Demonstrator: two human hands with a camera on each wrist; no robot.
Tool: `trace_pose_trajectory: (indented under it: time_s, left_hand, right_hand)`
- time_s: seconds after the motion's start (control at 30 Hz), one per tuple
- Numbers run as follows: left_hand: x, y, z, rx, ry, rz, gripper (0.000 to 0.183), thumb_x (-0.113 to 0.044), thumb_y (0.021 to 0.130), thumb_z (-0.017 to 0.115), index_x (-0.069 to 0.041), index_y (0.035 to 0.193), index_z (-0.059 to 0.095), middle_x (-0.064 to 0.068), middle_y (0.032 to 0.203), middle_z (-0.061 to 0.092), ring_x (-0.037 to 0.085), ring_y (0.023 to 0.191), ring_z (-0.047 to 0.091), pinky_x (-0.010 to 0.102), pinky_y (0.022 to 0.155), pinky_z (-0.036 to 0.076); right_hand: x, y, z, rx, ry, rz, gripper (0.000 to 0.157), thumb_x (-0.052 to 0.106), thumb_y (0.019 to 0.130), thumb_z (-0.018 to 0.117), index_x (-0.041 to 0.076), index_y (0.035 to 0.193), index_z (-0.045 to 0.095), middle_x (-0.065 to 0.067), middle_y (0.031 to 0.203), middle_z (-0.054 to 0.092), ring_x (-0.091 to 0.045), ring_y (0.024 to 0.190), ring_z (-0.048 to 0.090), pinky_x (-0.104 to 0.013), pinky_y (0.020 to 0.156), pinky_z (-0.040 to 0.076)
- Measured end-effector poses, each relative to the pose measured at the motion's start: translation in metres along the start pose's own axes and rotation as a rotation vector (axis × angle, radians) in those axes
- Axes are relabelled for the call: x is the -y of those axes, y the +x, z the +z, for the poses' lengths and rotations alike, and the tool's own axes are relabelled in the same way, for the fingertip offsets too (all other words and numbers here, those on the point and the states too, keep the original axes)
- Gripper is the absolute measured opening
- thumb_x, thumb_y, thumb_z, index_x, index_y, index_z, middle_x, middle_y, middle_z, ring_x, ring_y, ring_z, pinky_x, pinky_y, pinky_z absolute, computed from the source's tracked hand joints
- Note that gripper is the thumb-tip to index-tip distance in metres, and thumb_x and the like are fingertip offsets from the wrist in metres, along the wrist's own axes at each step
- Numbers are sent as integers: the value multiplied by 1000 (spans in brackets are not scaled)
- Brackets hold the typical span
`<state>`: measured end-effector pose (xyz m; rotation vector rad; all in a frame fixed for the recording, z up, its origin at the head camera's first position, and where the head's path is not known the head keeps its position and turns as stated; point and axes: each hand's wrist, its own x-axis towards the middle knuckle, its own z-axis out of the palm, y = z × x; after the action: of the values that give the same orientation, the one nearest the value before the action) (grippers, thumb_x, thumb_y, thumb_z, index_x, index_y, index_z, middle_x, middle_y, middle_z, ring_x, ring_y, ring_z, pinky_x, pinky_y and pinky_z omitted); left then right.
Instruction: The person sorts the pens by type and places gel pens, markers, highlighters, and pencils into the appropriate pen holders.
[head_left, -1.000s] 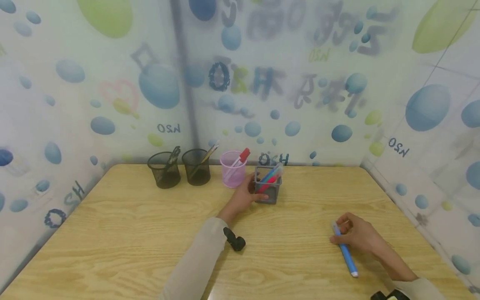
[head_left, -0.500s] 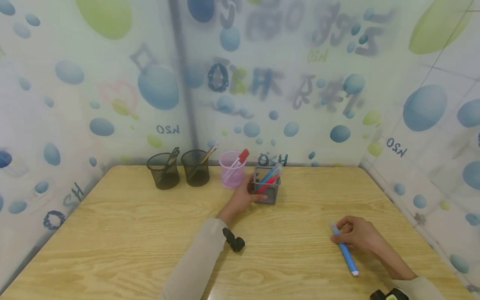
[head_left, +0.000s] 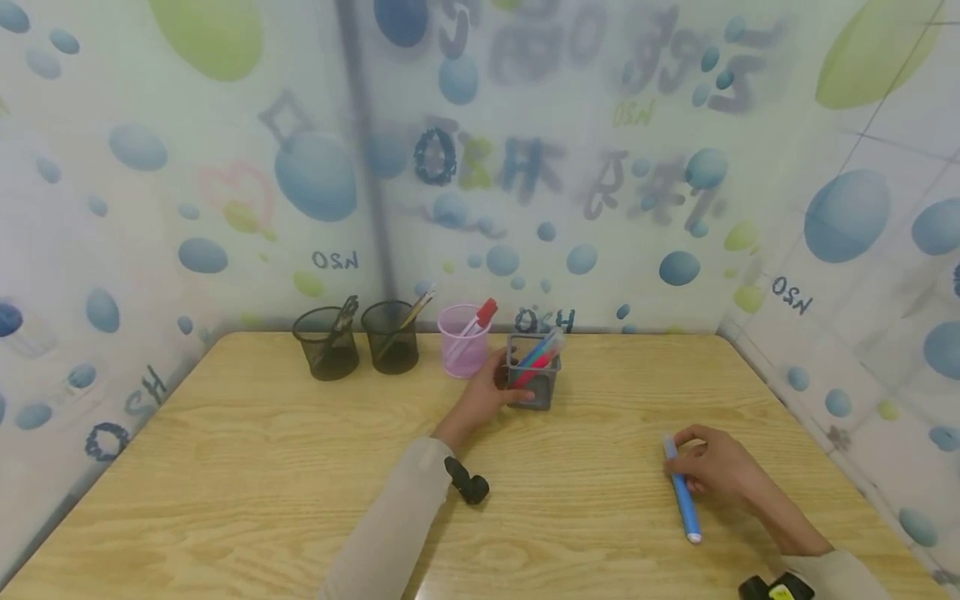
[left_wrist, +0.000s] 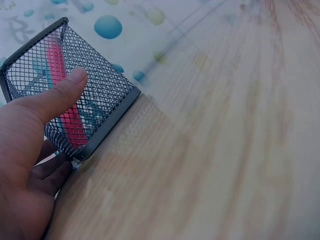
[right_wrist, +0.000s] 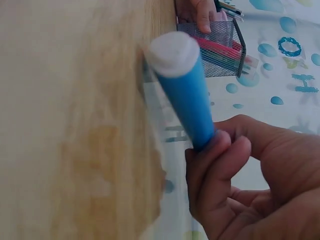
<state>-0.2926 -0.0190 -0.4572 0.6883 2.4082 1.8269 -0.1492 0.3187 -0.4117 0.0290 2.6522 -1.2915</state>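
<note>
My left hand (head_left: 482, 398) grips a square grey mesh pen holder (head_left: 542, 390), thumb along its near face and the other fingers around its left side. Several colourful pens (head_left: 537, 357) lean inside the holder; a red one (left_wrist: 73, 125) shows through the mesh in the left wrist view. At the right, my right hand (head_left: 716, 467) pinches a blue marker (head_left: 686, 505) near its upper end. The marker's white end (right_wrist: 174, 54) points away from the fingers in the right wrist view, and in the head view it points toward the front of the table.
Left of the mesh holder stand a pink cup (head_left: 465, 360) with a red-capped marker (head_left: 486, 313), a black mesh cup (head_left: 393, 354) with pencil-like sticks, and another black mesh cup (head_left: 333, 358) with dark pens. A patterned wall (head_left: 585, 208) borders the wooden table (head_left: 300, 483).
The blue marker has turned slightly, its lower end swinging to the left, as the right hand's fingers shifted a little. My left hand stays on the pen holder, which stands where it was.
</note>
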Motion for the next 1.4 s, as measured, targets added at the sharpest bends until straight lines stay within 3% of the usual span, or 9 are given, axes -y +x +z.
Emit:
trace_pose_trajectory:
  time_s: [0.27, 0.63, 0.83, 1.07, 1.4]
  left_hand:
    - [0, 0, 0, -3, -7, -3, 88, -18, 76, 82, -6, 147, 32, 11, 133, 50, 25, 118, 52, 35, 101, 42]
    - [1, 0, 0, -1, -18, 1, 88, -19, 76, 82, -6, 147, 32, 11, 134, 49, 26, 119, 51, 37, 102, 41]
    - [0, 0, 0, 0, -6, 2, 88, -20, 76, 82, -6, 147, 32, 12, 135, 49, 26, 118, 51, 38, 101, 41]
    - [1, 0, 0, -6, 16, -4, 88, -22, 76, 82, -10, 147, 33, 10, 134, 50, 25, 118, 52, 37, 101, 41]
    - [-1, -1, 1, -15, 17, -14, 87, -21, 76, 83, -10, 146, 34, 8, 133, 50, 24, 117, 52, 36, 101, 41]
  right_hand:
    - [9, 3, -1, -4, 135, -7, 49, 15, 85, 70, -7, 122, 46, -7, 70, 63, -14, 57, 55, -25, 52, 49]
    - [39, 8, -2, -74, 266, -6, 52, 17, 93, 61, -8, 132, 37, -10, 85, 66, -15, 67, 64, -30, 67, 57]
    - [58, 13, -4, -121, 335, -52, 47, 15, 95, 58, -7, 130, 37, -9, 88, 67, -13, 68, 66, -32, 71, 57]
    - [79, 19, -1, -193, 440, -69, 46, 15, 95, 57, -7, 129, 35, -6, 85, 67, -11, 70, 68, -24, 70, 56]
    - [107, 29, 4, -273, 611, -155, 32, 8, 94, 58, -2, 117, 40, -5, 82, 68, -14, 69, 70, -24, 71, 56]
